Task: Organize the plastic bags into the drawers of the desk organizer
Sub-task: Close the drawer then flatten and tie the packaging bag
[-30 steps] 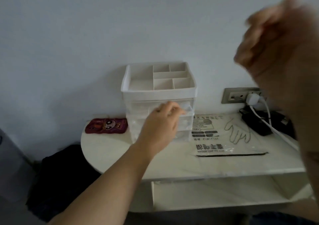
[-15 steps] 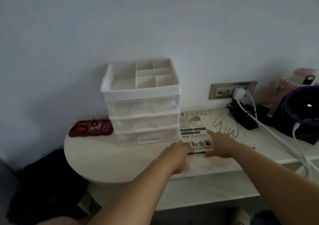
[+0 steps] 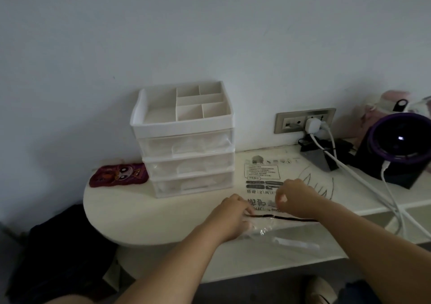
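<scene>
A pale round-ended table [image 3: 140, 224] stands against a plain wall in dim light. On it, towards the back, sits the white desk organizer [image 3: 184, 126]: an open divided tray on top and three clear drawers below, all pushed in, with pale crumpled contents faintly visible through their fronts. Just to the right of the organizer a large clear plastic bag [image 3: 263, 170] lies flat on the table, printed with black text and a hand outline, its near edge marked by a dark strip. A dark purple round appliance [image 3: 401, 140] stands at the far right (what it is cannot be told).

Both forearms reach in from below. The left hand [image 3: 229, 219] has its grip closed on the bag's near edge, fingers curled over the dark strip. The right hand [image 3: 296, 196] hangs over the printed text with fingers curled; whether its grip pinches the plastic cannot be told.

A red cartoon pouch [image 3: 119, 175] lies left of the organizer. A wall socket [image 3: 303, 119] holds a white plug.
</scene>
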The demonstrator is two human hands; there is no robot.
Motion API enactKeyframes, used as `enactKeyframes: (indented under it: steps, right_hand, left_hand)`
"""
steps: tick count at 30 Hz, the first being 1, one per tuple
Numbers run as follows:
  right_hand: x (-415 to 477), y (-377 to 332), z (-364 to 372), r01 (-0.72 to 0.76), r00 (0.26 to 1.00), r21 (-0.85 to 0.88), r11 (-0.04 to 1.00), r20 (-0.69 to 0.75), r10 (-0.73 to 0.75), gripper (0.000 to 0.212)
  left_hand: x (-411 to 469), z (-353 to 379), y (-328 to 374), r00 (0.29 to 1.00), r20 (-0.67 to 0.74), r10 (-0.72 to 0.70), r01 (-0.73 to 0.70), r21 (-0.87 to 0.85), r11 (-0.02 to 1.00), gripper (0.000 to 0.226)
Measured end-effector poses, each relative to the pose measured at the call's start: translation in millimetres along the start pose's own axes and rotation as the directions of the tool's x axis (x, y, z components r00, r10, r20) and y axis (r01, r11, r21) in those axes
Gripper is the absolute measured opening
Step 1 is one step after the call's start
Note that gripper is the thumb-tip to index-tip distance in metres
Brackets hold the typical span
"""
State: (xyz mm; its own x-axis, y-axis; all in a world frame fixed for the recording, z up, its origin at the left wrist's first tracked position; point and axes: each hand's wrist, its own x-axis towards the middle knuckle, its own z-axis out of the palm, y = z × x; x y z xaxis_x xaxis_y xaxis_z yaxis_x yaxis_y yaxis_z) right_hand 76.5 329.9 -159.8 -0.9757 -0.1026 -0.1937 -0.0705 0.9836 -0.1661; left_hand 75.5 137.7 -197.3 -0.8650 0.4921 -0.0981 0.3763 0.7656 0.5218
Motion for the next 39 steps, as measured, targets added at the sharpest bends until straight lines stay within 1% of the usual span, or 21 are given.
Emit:
enactKeyframes:
  steps: [3, 5, 7, 8, 11, 13, 15, 16, 18, 20, 22, 24, 26, 28, 29, 31, 32, 33, 36, 38, 39]
  right_hand:
    - [-8.8, -5.1, -7.6, -0.026, 0.999, 0.316, 0.948, -0.011, 0.031, 0.018]
    - [-17.9, -10.1, -17.9, -0.052, 0.996, 0.535, 0.843, -0.028, 0.080, 0.015]
    - [-28.6, -15.1, -31.4, -0.058, 0.993, 0.753, 0.656, -0.021, 0.113, 0.014]
    - [-34.8, -18.0, -40.2, -0.046, 0.994, 0.847, 0.530, -0.012, 0.106, 0.015]
    - [-56.0, -29.7, -68.5, 0.029, 0.999, 0.980, 0.199, -0.022, -0.037, 0.027]
    - [-71.5, -43.2, -88.3, 0.064, 0.976, 0.998, 0.016, -0.059, -0.209, 0.030]
    - [-84.3, -58.7, -107.8, 0.103, 0.934, 0.990, -0.092, -0.128, -0.334, 0.039]
    - [-89.7, -66.2, -115.6, 0.123, 0.918, 0.986, -0.113, -0.156, -0.365, 0.041]
    - [-99.5, -81.7, -129.1, 0.194, 0.909, 0.976, -0.096, -0.216, -0.357, 0.031]
    - [-104.3, -93.1, -139.9, 0.316, 0.900, 0.949, -0.002, -0.301, -0.314, 0.032]
    - [-111.0, -103.9, -149.8, 0.436, 0.873, 0.887, 0.152, -0.375, -0.312, 0.033]
    - [-117.5, -115.8, -157.3, 0.556, 0.827, 0.770, 0.312, -0.478, -0.295, 0.021]
    - [-115.8, -120.3, -161.9, 0.650, 0.736, 0.635, 0.418, -0.663, -0.138, 0.015]
    - [-109.7, -122.6, -167.9, 0.683, 0.638, 0.565, 0.463, -0.770, -0.001, 0.031]
    - [-106.6, -126.0, -171.4, 0.676, 0.654, 0.578, 0.457, -0.757, -0.009, 0.045]
    - [-101.5, -139.7, -177.1, 0.601, 0.791, 0.704, 0.378, -0.590, -0.161, 0.061]
    - [-100.0, -149.8, -178.0, 0.540, 0.841, 0.757, 0.367, -0.471, -0.266, 0.062]
    - [-99.0, -161.8, -177.1, 0.493, 0.860, 0.782, 0.383, -0.369, -0.353, 0.062]
    - [-94.4, -196.9, -161.7, 0.390, 0.867, 0.838, 0.381, -0.194, -0.460, 0.071]
    - [-92.0, -221.0, -144.5, 0.309, 0.846, 0.903, 0.300, -0.117, -0.520, 0.057]
    - [-90.5, -231.7, -135.8, 0.268, 0.823, 0.932, 0.243, -0.091, -0.561, 0.049]
  left_hand:
    - [-0.4, -1.0, 6.6, 0.996, 0.013, -0.087, 0.087, -0.293, 0.952, 0.046]
    - [-2.9, -3.3, 14.0, 0.991, 0.072, -0.110, 0.131, -0.578, 0.805, 0.057]
    - [-8.1, -8.1, 24.7, 0.986, 0.117, -0.118, 0.165, -0.788, 0.593, 0.067]
    - [-10.4, -12.2, 30.6, 0.986, 0.112, -0.126, 0.162, -0.837, 0.522, 0.075]
    - [-20.6, -30.7, 53.0, 0.996, 0.053, -0.077, 0.076, -0.940, 0.333, 0.091]
    - [-30.1, -50.1, 70.2, 1.000, -0.008, 0.019, -0.013, -0.969, 0.247, 0.083]
    - [-42.4, -71.6, 86.3, 0.983, -0.118, 0.141, -0.151, -0.956, 0.253, 0.056]
    - [-48.4, -81.6, 92.9, 0.970, -0.175, 0.169, -0.211, -0.951, 0.226, 0.042]
    - [-60.9, -103.2, 102.6, 0.938, -0.296, 0.178, -0.320, -0.940, 0.119, 0.027]
    - [-70.9, -122.0, 105.5, 0.914, -0.374, 0.158, -0.381, -0.924, 0.020, 0.024]
    - [-82.4, -139.9, 101.8, 0.891, -0.435, 0.129, -0.438, -0.899, -0.007, 0.023]
    - [-94.5, -156.0, 91.6, 0.868, -0.489, 0.086, -0.490, -0.872, -0.010, 0.018]
    - [-106.3, -172.2, 75.3, 0.846, -0.533, 0.009, -0.533, -0.846, 0.030, 0.013]
    - [-117.3, -185.5, 56.1, 0.824, -0.565, -0.037, -0.552, -0.816, 0.173, 0.024]
    - [-122.2, -190.4, 46.9, 0.817, -0.575, -0.046, -0.538, -0.787, 0.301, 0.037]
    - [-131.5, -197.4, 32.5, 0.787, -0.615, -0.043, -0.450, -0.621, 0.641, 0.057]
    - [-136.0, -200.0, 28.0, 0.779, -0.626, -0.013, -0.393, -0.505, 0.769, 0.063]
    - [-141.0, -201.9, 24.5, 0.775, -0.631, 0.014, -0.347, -0.407, 0.845, 0.065]
    - [-154.5, -207.5, 18.1, 0.701, -0.712, -0.035, -0.290, -0.329, 0.898, 0.052]
    - [-165.8, -209.7, 13.2, 0.601, -0.792, -0.108, -0.342, -0.377, 0.861, 0.039]
    - [-170.9, -210.3, 11.1, 0.562, -0.814, -0.144, -0.408, -0.425, 0.808, 0.039]
